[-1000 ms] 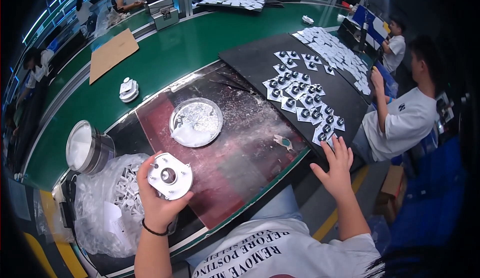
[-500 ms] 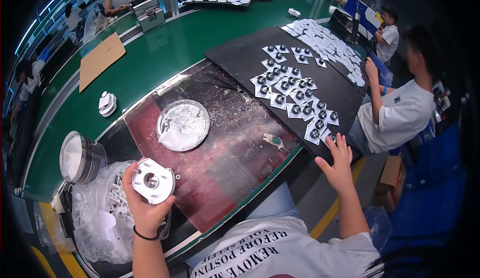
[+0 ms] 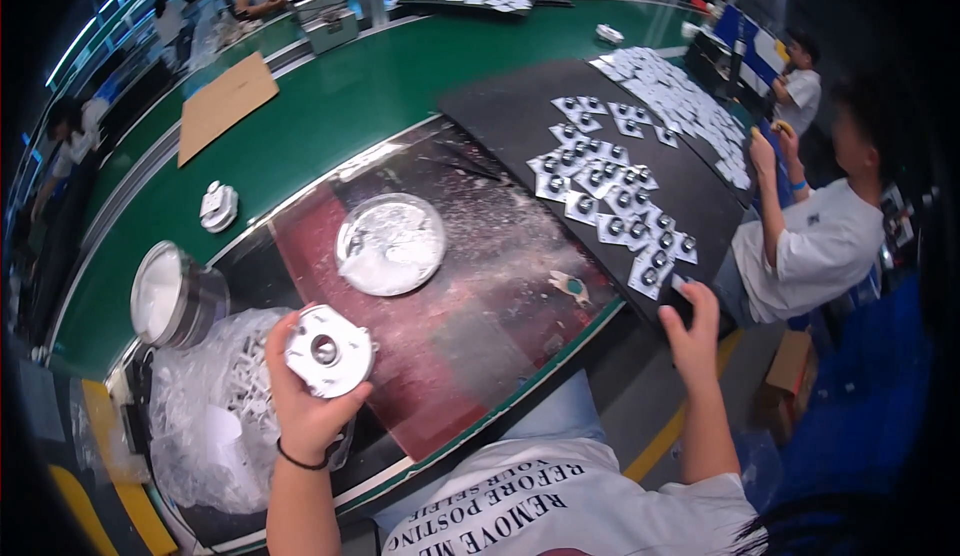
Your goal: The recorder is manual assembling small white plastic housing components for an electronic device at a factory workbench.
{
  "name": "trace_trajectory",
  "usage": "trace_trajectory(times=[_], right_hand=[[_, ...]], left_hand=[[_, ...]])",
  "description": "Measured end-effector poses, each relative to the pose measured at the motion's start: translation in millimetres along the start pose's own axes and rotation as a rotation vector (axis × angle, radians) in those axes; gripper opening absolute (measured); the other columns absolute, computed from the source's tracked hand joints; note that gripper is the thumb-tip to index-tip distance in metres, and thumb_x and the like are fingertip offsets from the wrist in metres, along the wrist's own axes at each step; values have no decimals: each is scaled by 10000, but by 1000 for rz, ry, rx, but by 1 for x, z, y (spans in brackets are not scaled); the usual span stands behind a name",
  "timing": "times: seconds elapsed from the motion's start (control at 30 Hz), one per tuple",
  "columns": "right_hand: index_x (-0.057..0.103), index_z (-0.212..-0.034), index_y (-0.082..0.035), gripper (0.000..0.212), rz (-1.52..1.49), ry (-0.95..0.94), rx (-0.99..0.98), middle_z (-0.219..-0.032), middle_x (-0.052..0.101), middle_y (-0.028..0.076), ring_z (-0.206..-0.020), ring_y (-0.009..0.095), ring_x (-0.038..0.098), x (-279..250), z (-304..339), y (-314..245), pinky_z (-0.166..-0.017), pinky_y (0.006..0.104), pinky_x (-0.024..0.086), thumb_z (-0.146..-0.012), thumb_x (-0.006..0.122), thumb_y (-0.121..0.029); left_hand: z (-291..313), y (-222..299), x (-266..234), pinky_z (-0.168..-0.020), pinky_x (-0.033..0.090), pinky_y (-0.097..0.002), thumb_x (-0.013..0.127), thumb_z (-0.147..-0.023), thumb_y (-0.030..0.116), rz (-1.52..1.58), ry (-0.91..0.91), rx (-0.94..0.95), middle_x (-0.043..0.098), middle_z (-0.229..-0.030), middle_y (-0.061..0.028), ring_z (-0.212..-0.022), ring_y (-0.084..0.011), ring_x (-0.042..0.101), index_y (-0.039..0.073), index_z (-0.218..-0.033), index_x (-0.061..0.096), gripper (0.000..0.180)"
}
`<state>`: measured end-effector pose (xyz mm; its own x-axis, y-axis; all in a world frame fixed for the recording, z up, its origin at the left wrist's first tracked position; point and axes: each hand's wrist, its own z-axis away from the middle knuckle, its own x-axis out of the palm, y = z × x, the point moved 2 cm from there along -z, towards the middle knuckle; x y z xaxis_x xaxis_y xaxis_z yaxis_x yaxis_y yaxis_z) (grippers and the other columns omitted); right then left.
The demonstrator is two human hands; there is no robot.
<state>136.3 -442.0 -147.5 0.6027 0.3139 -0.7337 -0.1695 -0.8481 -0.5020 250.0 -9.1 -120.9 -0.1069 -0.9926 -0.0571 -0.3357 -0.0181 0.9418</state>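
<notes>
My left hand (image 3: 310,396) grips a round white plastic housing (image 3: 328,352) by its edge, with a round metallic-looking centre and small posts facing up. It is held over the near edge of the workbench. At the right, my right hand (image 3: 693,328) reaches to the near corner of a black mat (image 3: 490,106). Its fingers are bent and its thumb stands apart from them. A small square white plate (image 3: 680,282) lies at the fingertips, partly hidden by them. Several white square plates with round black parts (image 3: 605,176) lie clustered on the mat beyond.
A round dish (image 3: 392,244) of white, greasy-looking matter sits mid-bench. Left of it stand a tub (image 3: 172,294) and a clear bag (image 3: 205,436) of small white parts. Another housing (image 3: 218,206) and cardboard (image 3: 228,108) lie on the green belt. A co-worker (image 3: 815,246) sits at the right.
My right hand's fingers have bent in from a spread pose toward the nearest plate. The housing in my left hand has tilted, and its centre looks filled. The view has shifted slightly.
</notes>
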Motion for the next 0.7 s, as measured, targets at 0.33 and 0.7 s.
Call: trace_trajectory(times=[0.33, 0.7], right_hand=[[407, -1180, -25, 438, -1131, -255, -180, -941, 540, 66, -842, 123, 530, 23, -26, -127, -752, 239, 425, -784, 586, 28], [590, -990, -28, 297, -934, -1345, -471, -760, 560, 28, -729, 110, 505, 110, -65, -291, -640, 251, 399, -720, 684, -110]], left_hand=[[-5, 5, 14, -881, 396, -335, 806, -548, 219, -258, -170, 19, 489, -1106, -147, -1022, -269, 505, 37, -1208, 374, 809], [-7, 12, 13, -919, 404, -339, 762, -622, 79, 117, -327, -126, 315, -1251, -142, -1156, -254, 398, 79, -1316, 251, 861]])
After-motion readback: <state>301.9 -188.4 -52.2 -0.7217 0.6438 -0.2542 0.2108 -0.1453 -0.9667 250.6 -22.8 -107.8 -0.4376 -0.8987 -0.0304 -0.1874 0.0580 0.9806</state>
